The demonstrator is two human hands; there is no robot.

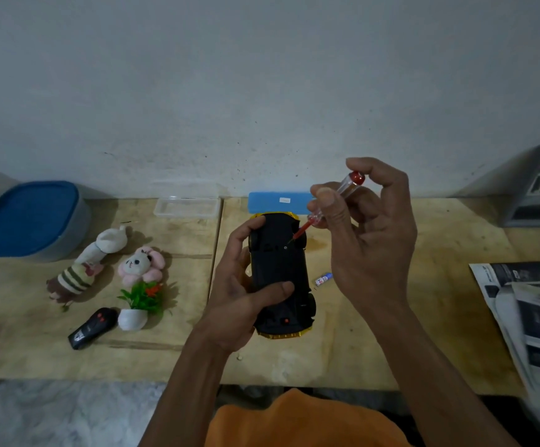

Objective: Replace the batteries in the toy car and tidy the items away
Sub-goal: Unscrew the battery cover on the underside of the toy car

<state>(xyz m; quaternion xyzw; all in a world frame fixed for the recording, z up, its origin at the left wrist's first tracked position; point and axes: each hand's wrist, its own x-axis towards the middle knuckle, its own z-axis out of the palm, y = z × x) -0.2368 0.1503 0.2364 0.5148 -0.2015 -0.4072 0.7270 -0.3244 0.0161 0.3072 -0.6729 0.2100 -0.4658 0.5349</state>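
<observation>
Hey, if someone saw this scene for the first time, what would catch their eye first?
Dead centre, the left hand grips an upturned toy car while the right hand pinches a clear-handled screwdriver, its tip on the car's underside. On the table's left sit two plush toys and a blue-lidded container.

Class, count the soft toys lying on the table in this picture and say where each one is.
2. The striped soft toy lies on the table's left side, below the blue-lidded container. The pink soft toy lies just right of it, above the small potted plant. None seems hidden.
</observation>
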